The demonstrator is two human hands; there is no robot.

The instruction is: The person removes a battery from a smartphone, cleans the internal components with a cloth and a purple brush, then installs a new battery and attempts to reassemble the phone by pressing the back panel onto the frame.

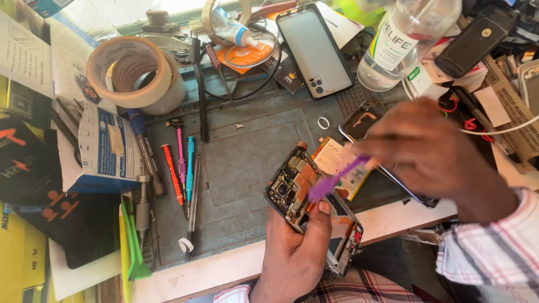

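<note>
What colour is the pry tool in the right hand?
Purple. The pry tool, pinched by the right hand, shows best in the head view.

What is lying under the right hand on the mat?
Under the right hand lie a removed battery and a phone frame, both partly showing. The hand covers the frame's middle. It holds a purple tool.

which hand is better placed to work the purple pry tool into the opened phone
Right. The right hand already grips the purple pry tool, its tip over the opened phone. The left hand is occupied cradling that phone from below.
</note>
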